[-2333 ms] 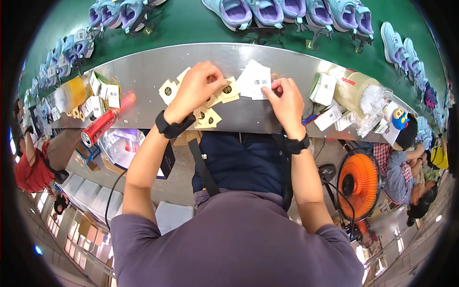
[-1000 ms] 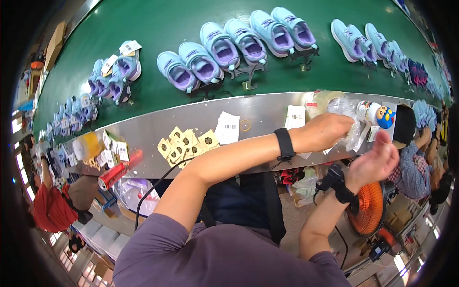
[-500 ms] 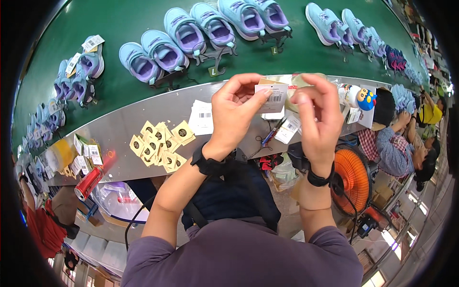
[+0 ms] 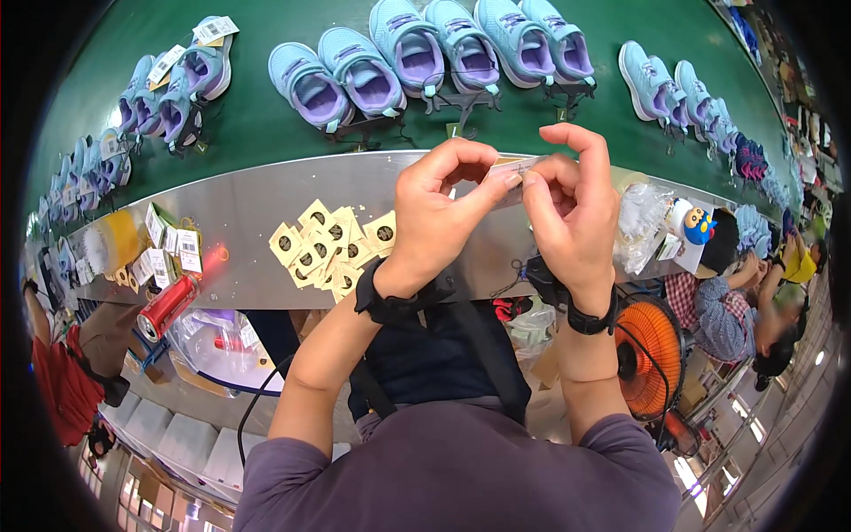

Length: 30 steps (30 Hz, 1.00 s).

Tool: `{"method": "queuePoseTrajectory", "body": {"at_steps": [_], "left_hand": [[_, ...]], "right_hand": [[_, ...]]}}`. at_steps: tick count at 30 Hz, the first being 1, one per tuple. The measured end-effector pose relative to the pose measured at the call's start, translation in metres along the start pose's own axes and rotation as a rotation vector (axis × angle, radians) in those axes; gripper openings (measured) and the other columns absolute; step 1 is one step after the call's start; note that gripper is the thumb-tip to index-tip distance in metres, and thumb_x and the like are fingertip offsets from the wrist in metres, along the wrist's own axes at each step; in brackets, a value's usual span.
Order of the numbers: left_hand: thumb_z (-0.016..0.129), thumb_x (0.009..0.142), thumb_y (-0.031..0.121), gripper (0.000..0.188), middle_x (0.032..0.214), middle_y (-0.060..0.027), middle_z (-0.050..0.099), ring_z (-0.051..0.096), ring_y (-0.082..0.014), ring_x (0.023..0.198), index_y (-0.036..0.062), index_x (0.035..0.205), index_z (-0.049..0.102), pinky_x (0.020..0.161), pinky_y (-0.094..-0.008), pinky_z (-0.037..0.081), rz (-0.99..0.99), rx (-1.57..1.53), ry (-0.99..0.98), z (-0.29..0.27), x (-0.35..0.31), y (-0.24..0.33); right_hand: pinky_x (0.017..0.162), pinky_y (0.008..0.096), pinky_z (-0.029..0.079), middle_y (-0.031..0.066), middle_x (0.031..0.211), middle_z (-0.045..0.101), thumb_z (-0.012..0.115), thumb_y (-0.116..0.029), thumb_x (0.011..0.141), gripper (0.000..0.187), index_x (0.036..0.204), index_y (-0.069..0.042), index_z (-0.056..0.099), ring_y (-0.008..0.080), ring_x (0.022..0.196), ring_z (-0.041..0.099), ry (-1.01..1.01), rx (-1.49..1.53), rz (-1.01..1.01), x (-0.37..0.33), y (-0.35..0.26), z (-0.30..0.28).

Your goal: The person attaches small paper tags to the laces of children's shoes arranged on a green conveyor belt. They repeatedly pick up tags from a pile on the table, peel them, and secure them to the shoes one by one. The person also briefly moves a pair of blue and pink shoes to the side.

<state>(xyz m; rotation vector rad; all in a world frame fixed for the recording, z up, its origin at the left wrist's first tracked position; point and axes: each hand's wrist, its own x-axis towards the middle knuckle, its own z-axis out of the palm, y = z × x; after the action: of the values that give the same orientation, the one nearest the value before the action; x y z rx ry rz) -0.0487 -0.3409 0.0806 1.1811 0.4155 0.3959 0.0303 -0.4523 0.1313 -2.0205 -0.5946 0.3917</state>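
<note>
My left hand (image 4: pixel 441 208) pinches a small white hang tag (image 4: pixel 511 168) between thumb and fingers. The tag is tilted, so only a thin slice of its face shows. On its other side, my right hand (image 4: pixel 576 208) grips the tag's edge with thumb and bent fingers. Both hands are above the grey metal ledge (image 4: pixel 253 191). Left of my left hand lies a loose pile of square cream cards (image 4: pixel 324 253), each with a dark round mark.
Light blue and purple shoes (image 4: pixel 409 49) stand in rows on the green surface (image 4: pixel 292 137). A red can (image 4: pixel 168 308) and bundled tags (image 4: pixel 173 239) are at left. Crumpled clear plastic (image 4: pixel 640 217) and a small figurine (image 4: pixel 698 226) stand at right, above an orange fan (image 4: pixel 651 355). Other people work at both sides.
My right hand has closed in on the tag from the right, and the tag has tipped from facing me to nearly edge-on. The rows of shoes appear shifted rightward in view.
</note>
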Motion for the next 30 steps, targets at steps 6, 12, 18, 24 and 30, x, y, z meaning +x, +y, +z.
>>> {"method": "queuePoseTrajectory", "body": {"at_steps": [6,12,18,24,30], "left_hand": [[0.072,0.062,-0.008,0.022,0.083,-0.0102,0.061,0.06,-0.0199,0.074,0.0015,0.081,0.066,0.066,-0.0285,0.049,0.482,0.378,-0.09,-0.027,0.017,0.009],[0.066,0.059,0.008,0.018,0.081,-0.0051,0.058,0.059,-0.0203,0.073,0.0031,0.076,0.062,0.065,-0.0317,0.05,1.033,0.948,-0.273,-0.054,0.039,0.033],[0.066,0.066,0.019,0.02,0.079,-0.0034,0.056,0.058,-0.0193,0.073,0.0054,0.08,0.058,0.062,-0.0298,0.048,0.966,1.176,-0.448,-0.079,0.048,0.027],[0.066,0.076,0.036,0.032,0.083,-0.0014,0.056,0.056,-0.0196,0.072,0.0078,0.091,0.059,0.054,-0.0302,0.046,0.523,1.462,-0.276,-0.123,0.066,-0.003],[0.066,0.075,0.031,0.021,0.08,0.001,0.052,0.055,-0.0173,0.075,0.0142,0.085,0.056,0.052,-0.0287,0.047,0.67,1.544,-0.513,-0.173,0.089,-0.009]], "right_hand": [[0.051,0.0212,0.041,0.0028,0.066,0.061,0.054,0.0,0.084,0.021,0.105,0.001,0.053,0.0049,0.055,0.053,-0.184,0.09,0.044,0.013,-0.005,0.008],[0.063,0.0202,0.04,-0.0028,0.08,0.061,0.053,-0.005,0.09,0.01,0.097,0.0,0.057,0.0008,0.07,0.05,-0.463,0.397,0.364,0.036,-0.007,0.007],[0.059,0.0297,0.044,0.0071,0.086,0.057,0.061,-0.007,0.083,0.007,0.089,-0.005,0.062,0.0239,0.065,0.056,-0.216,-0.331,-0.187,0.043,-0.012,0.042],[0.066,0.0246,0.046,0.0064,0.092,0.066,0.049,-0.005,0.094,0.01,0.099,0.0,0.056,0.007,0.078,0.057,-0.044,0.234,0.046,0.062,-0.009,0.053],[0.065,0.0203,0.043,0.0022,0.08,0.062,0.051,-0.006,0.092,0.01,0.1,-0.002,0.056,0.0053,0.073,0.057,-0.312,0.234,0.098,0.077,-0.013,0.071]]}}
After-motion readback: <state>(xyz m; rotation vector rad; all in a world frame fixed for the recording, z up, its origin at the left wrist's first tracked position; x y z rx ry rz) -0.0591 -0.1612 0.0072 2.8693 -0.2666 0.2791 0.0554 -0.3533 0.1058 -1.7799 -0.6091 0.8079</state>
